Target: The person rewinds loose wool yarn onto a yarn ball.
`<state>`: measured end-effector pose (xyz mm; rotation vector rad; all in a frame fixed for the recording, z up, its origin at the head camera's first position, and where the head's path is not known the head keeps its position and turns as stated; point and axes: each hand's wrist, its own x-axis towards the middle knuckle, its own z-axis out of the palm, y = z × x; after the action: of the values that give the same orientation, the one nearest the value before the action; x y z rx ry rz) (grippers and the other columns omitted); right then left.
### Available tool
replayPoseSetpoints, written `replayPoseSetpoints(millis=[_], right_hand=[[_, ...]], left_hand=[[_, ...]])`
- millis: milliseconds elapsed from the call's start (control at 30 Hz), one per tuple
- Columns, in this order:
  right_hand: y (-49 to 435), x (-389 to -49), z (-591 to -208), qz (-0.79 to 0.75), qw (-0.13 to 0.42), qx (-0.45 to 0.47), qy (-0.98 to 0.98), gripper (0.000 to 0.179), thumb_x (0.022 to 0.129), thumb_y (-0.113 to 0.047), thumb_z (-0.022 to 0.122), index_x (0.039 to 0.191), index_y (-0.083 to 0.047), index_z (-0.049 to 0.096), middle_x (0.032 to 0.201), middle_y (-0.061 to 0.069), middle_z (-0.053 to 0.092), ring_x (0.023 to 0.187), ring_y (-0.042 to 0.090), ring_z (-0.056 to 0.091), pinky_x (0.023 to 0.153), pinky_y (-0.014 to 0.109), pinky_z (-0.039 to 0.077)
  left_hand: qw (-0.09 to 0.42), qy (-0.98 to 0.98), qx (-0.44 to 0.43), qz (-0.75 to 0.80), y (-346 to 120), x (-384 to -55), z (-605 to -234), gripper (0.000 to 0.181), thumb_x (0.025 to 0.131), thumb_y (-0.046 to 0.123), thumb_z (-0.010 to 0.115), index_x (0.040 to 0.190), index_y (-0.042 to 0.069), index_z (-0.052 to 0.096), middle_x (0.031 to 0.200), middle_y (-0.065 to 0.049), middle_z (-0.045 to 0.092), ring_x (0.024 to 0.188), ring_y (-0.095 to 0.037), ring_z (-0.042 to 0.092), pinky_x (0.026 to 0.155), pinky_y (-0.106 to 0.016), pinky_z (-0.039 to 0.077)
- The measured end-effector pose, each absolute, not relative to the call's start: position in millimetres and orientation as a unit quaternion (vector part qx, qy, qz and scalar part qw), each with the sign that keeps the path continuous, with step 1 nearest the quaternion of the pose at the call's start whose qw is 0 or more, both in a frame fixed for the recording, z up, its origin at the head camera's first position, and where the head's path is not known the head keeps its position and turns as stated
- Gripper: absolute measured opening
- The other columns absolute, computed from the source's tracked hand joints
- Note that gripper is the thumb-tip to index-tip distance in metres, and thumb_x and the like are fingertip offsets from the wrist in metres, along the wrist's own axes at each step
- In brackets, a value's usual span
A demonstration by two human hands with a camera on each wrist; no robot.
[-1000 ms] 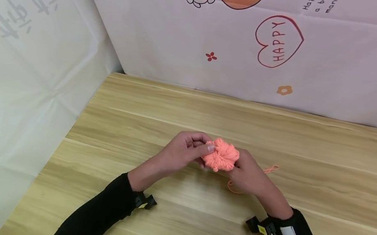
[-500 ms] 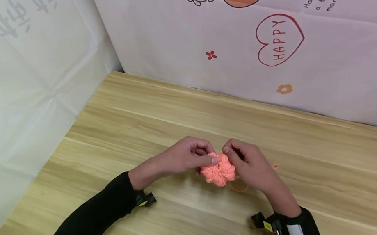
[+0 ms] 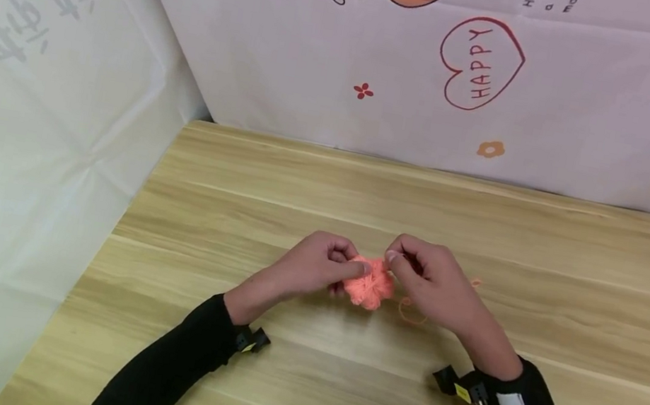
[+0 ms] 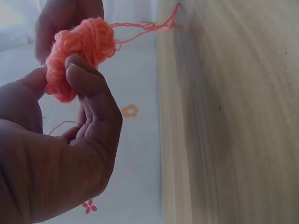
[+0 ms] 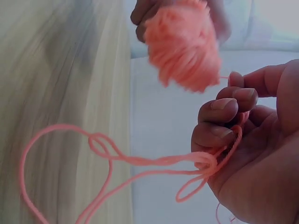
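A coral-pink bundle of wound yarn [image 3: 371, 289], lobed like a flower, is held above the table by my left hand [image 3: 317, 264]. In the left wrist view, the thumb and a finger pinch the yarn bundle [image 4: 96, 39] between them. To its right, my right hand [image 3: 437, 282] pinches a strand between thumb and index finger. The right wrist view shows that short strand [image 5: 224, 78] running from the bundle to the fingertips. Its other fingers curl over a loose length of yarn [image 5: 163, 161], which hangs in loops below the hand.
A wood-grain table [image 3: 332, 390] lies under both hands. White printed sheets hang behind it [image 3: 296, 69] and along its left side [image 3: 31, 182]. Camera straps sit on both wrists, with black sleeves [image 3: 169, 363] behind them.
My right hand has come from behind the bundle to its upper right side and now draws a strand out. The bundle dipped, then shifted slightly left, away from the right hand.
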<state>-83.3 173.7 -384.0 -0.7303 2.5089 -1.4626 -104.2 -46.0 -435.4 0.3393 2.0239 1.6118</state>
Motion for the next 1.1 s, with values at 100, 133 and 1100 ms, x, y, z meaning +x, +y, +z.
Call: replayPoseSetpoints(millis=[100, 133, 1100], right_hand=[[175, -85, -393, -0.483, 0.064, -0.250, 0.836, 0.021, 0.102, -0.009, 0.048, 0.088, -0.009, 0.063, 0.061, 0.001, 0.044, 0.050, 0.012, 0.034, 0.048, 0.024, 0.033], [175, -85, -396, -0.481, 0.061, -0.253, 0.837, 0.021, 0.103, -0.010, 0.048, 0.089, -0.011, 0.064, 0.061, 0.000, 0.044, 0.050, 0.012, 0.034, 0.048, 0.024, 0.033], [159, -83, -415, -0.466, 0.056, -0.287, 0.835, 0.025, 0.099, -0.010, 0.053, 0.081, -0.026, 0.061, 0.060, -0.007, 0.043, 0.052, 0.007, 0.037, 0.049, 0.023, 0.034]], left_hand=[[0.254, 0.745, 0.096, 0.609, -46, -106, -434, 0.022, 0.089, 0.028, 0.069, 0.089, 0.006, 0.066, 0.070, -0.017, 0.066, 0.066, -0.036, 0.063, 0.067, -0.059, 0.052], [0.249, 0.742, 0.087, 0.616, -46, -107, -434, 0.022, 0.090, 0.028, 0.070, 0.090, 0.006, 0.067, 0.071, -0.017, 0.066, 0.066, -0.036, 0.064, 0.067, -0.059, 0.053], [0.129, 0.638, 0.056, 0.757, -53, -117, -423, 0.034, 0.093, 0.028, 0.067, 0.107, -0.003, 0.065, 0.089, -0.020, 0.069, 0.073, -0.031, 0.068, 0.067, -0.040, 0.058]])
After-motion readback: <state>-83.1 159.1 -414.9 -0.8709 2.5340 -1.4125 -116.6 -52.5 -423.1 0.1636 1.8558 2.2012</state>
